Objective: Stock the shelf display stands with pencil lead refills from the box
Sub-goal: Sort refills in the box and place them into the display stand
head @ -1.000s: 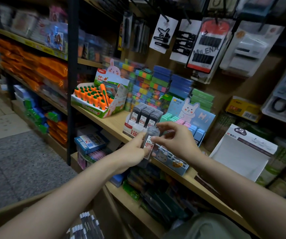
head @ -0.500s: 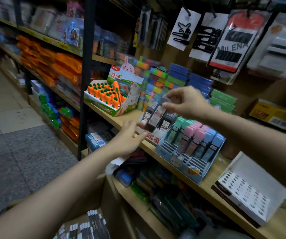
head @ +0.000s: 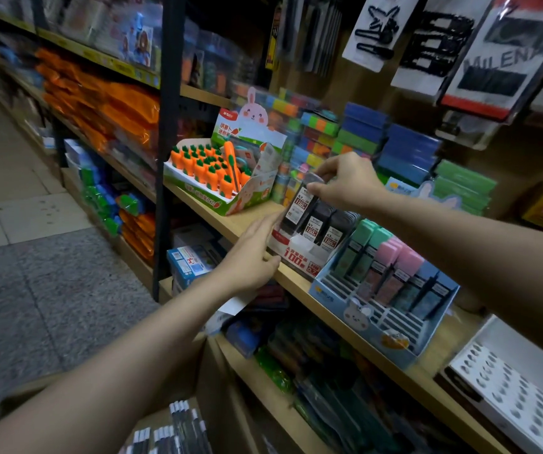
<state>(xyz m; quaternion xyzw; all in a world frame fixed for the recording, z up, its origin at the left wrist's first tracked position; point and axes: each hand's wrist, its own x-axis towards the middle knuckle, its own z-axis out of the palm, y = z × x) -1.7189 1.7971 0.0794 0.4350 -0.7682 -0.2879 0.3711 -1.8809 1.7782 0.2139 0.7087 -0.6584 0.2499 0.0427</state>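
A white and red display stand (head: pixel 299 253) sits on the wooden shelf (head: pixel 250 221), with several dark lead refill cases (head: pixel 320 221) standing in it. My right hand (head: pixel 345 183) pinches the top of one dark refill case (head: pixel 302 203) at the stand's left rear slot. My left hand (head: pixel 253 253) rests with straight fingers against the stand's left side at the shelf edge. At the bottom, a cardboard box (head: pixel 171 427) holds several more refills.
A blue rabbit stand (head: pixel 381 316) with pastel cases stands right of the refill stand. A carrot eraser display (head: pixel 217 178) is to its left. An empty white perforated tray (head: pixel 509 391) lies far right. Hanging packs crowd above; the floor aisle runs left.
My right hand has carried the refill case from my left hand up to the stand's rear slot. My left hand has moved to the stand's side. The view shifted left.
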